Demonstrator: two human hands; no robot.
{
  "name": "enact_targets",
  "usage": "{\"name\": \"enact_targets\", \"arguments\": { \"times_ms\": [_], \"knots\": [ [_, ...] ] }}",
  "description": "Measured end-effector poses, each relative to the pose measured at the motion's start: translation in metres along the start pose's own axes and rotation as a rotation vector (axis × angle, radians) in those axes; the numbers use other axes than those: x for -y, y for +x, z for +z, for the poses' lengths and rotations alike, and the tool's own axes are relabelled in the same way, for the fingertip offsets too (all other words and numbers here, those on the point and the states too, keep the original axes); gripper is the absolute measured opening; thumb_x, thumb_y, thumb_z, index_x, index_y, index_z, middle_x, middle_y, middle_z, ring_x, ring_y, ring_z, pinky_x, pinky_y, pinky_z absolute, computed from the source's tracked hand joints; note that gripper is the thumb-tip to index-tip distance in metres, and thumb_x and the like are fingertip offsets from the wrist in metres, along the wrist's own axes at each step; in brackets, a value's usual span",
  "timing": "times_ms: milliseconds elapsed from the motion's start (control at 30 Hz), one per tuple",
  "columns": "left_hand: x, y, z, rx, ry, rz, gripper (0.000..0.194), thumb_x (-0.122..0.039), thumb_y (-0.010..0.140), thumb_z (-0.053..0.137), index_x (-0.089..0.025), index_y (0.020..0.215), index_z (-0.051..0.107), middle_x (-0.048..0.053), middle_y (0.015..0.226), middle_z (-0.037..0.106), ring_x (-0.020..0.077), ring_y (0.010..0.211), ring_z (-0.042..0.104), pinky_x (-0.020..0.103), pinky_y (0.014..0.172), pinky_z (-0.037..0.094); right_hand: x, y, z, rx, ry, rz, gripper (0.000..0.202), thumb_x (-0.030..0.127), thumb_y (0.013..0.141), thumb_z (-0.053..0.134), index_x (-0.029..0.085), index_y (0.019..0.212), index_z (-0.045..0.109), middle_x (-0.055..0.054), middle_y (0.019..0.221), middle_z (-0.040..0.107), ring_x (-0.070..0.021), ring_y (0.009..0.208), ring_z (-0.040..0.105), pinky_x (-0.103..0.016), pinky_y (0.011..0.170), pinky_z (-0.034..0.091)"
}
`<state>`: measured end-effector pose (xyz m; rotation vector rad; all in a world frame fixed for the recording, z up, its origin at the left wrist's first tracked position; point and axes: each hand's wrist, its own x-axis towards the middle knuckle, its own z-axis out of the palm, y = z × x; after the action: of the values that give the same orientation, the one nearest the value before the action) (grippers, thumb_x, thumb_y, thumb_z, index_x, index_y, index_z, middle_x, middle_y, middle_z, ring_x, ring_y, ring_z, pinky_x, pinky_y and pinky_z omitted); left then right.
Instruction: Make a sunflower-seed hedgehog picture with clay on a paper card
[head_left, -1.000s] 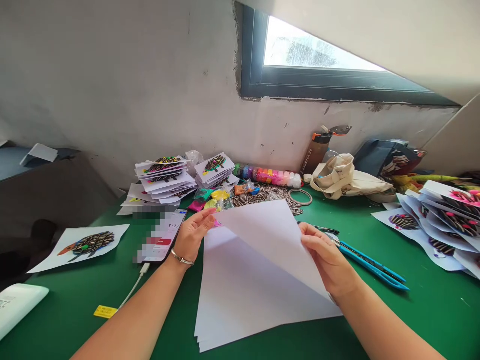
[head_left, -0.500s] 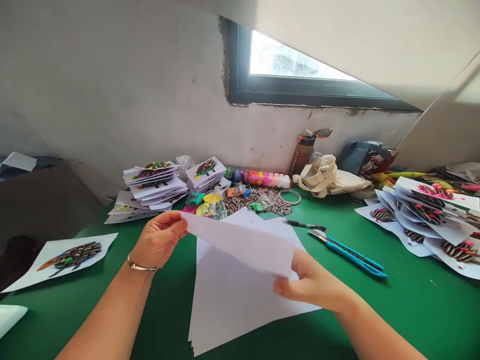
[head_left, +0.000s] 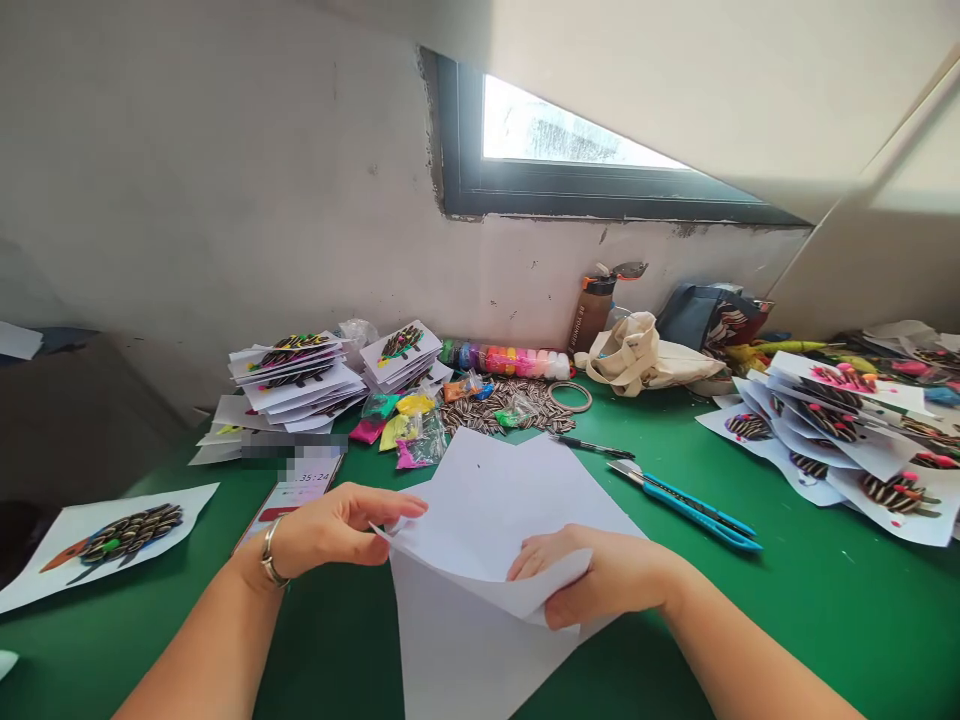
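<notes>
On the green table (head_left: 825,620), near its front edge, a white sheet of paper (head_left: 487,520) is being folded over a stack of white sheets (head_left: 465,660) that lies flat beneath it. The left corner of the sheet is pinched between the thumb and fingers of the left hand (head_left: 337,525), on whose wrist a thin bracelet (head_left: 268,553) is worn. The folded lower edge is grasped by the right hand (head_left: 592,575), with the fingers laid on top of the paper and the thumb beneath it. Just behind the left hand a phone (head_left: 296,490) is seen lying on the table. To the right of the sheet a blue utility knife (head_left: 686,500) and a black pen (head_left: 592,446) are laid, apart from the paper. Farther back, a heap of sunflower seeds (head_left: 502,405), small coloured bags (head_left: 405,425) and a row of paint pots (head_left: 506,358) are found near the wall, beside piles of seed pictures (head_left: 300,375). More such pictures (head_left: 847,430) are spread at the far right, and a single one (head_left: 105,535) is placed at the left.
</notes>
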<state>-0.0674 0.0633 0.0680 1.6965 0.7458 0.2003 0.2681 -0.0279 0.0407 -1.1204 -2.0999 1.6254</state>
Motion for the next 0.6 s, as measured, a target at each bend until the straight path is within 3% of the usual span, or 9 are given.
{"name": "enact_targets", "arguments": {
  "times_ms": [133, 233, 333, 400, 500, 600],
  "knots": [
    [-0.008, 0.006, 0.012, 0.072, 0.169, -0.024, 0.026, -0.042, 0.073, 0.069, -0.027, 0.093, 0.075, 0.002, 0.112, 0.068, 0.0293, 0.109, 0.057, 0.034, 0.093, 0.043, -0.004, -0.004, -0.005, 0.006, 0.109, 0.018, 0.030, 0.034, 0.064, 0.075, 0.023, 0.091, 0.073, 0.001, 0.094, 0.069, -0.0222, 0.088, 0.061, -0.030, 0.080, 0.046],
    [-0.014, 0.005, 0.017, 0.081, 0.139, 0.003, 0.031, -0.046, 0.079, 0.060, -0.021, 0.087, 0.076, 0.002, 0.090, 0.071, 0.0249, 0.087, 0.061, 0.030, 0.078, 0.048, -0.005, -0.012, -0.012, -0.059, 0.295, 0.015, 0.034, 0.034, 0.068, 0.073, 0.020, 0.099, 0.071, -0.001, 0.094, 0.070, -0.0234, 0.090, 0.062, -0.032, 0.082, 0.047],
    [-0.018, 0.003, 0.024, 0.113, 0.095, 0.001, 0.035, -0.046, 0.079, 0.058, -0.017, 0.069, 0.073, 0.001, 0.066, 0.064, 0.0181, 0.067, 0.056, 0.027, 0.065, 0.046, -0.006, -0.019, -0.021, -0.143, 0.456, -0.065, 0.041, 0.033, 0.073, 0.070, 0.018, 0.111, 0.066, -0.005, 0.101, 0.069, -0.0247, 0.099, 0.060, -0.036, 0.089, 0.045],
    [-0.020, 0.005, 0.032, 0.158, 0.059, -0.007, 0.035, -0.044, 0.078, 0.060, -0.016, 0.058, 0.067, -0.001, 0.056, 0.054, 0.0140, 0.059, 0.050, 0.025, 0.061, 0.045, -0.009, -0.020, -0.026, -0.175, 0.473, -0.072, 0.038, 0.036, 0.075, 0.068, 0.015, 0.108, 0.068, -0.007, 0.098, 0.069, -0.0244, 0.098, 0.060, -0.038, 0.090, 0.045],
    [-0.021, 0.013, 0.051, 0.214, -0.023, -0.076, 0.022, -0.033, 0.076, 0.062, -0.016, 0.063, 0.065, -0.003, 0.058, 0.049, 0.0126, 0.059, 0.049, 0.024, 0.061, 0.047, -0.015, -0.019, -0.031, -0.229, 0.431, 0.008, 0.038, 0.044, 0.080, 0.062, 0.013, 0.101, 0.070, -0.009, 0.091, 0.070, -0.0232, 0.085, 0.063, -0.038, 0.082, 0.047],
    [-0.020, 0.022, 0.066, 0.206, -0.119, -0.150, 0.011, -0.026, 0.074, 0.060, -0.017, 0.070, 0.065, -0.003, 0.062, 0.049, 0.0125, 0.061, 0.052, 0.024, 0.060, 0.050, -0.021, -0.019, -0.038, -0.482, 0.314, 0.059, 0.043, 0.053, 0.081, 0.056, 0.017, 0.100, 0.070, -0.010, 0.100, 0.069, -0.0254, 0.093, 0.061, -0.039, 0.086, 0.045]
  ]
}}
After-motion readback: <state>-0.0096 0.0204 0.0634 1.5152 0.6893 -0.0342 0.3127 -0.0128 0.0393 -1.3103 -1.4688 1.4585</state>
